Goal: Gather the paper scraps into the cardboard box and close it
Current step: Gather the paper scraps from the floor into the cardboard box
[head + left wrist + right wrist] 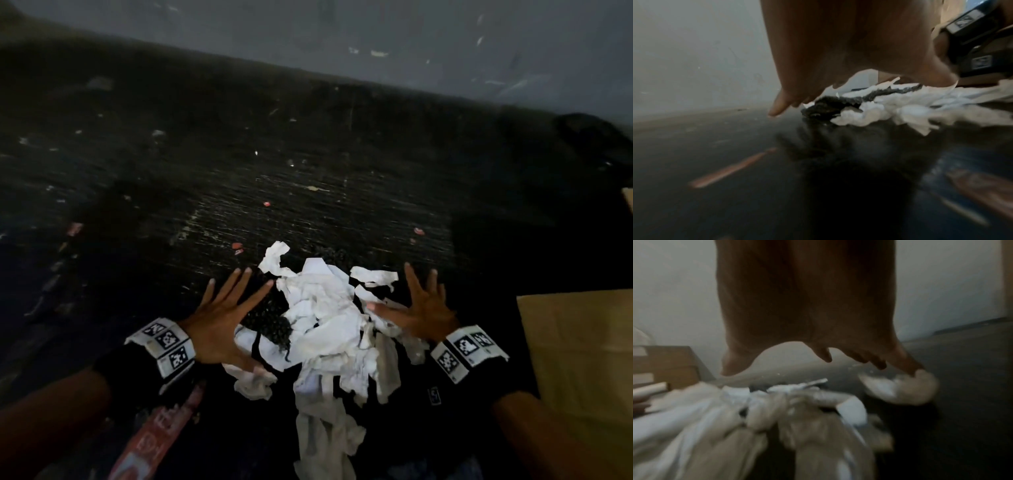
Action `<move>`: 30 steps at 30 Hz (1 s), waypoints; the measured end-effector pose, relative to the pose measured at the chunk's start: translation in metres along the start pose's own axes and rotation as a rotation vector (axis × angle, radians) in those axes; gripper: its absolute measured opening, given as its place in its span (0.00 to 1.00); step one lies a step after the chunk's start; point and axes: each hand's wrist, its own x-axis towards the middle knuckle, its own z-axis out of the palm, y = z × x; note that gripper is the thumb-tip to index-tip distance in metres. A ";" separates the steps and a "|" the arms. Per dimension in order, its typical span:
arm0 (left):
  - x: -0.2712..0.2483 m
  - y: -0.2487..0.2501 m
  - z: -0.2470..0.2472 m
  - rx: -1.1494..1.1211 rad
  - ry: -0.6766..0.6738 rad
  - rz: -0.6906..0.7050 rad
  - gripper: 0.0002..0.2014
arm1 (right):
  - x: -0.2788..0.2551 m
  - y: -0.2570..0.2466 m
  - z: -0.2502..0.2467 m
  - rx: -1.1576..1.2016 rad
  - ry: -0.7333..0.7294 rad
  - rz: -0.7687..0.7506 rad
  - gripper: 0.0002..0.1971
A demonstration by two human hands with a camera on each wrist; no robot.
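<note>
Head view: left hand [219,322] and right hand [423,308], grip splayed apart, flank paper scraps [329,329]; loose scooping risks scattering scraps short of cardboard box [579,349].

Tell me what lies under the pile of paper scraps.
Under the paper scraps shows a dark knitted-looking thing, over the dark floor. How far it runs beneath is covered.

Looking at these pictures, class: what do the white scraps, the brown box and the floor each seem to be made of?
White scraps: thin matt paper, judging by torn, ragged edges and crumpled folds.
Brown box: probably cardboard, being flat, tan and dull.
Floor: a hard dark surface with pale scuffs; its exact material cannot be told.
Both the left hand and the right hand are spread open beside the pile.
</note>
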 end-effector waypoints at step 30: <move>-0.006 0.077 0.041 -0.190 0.198 0.215 0.46 | -0.066 -0.045 0.099 -0.135 0.156 -0.723 0.38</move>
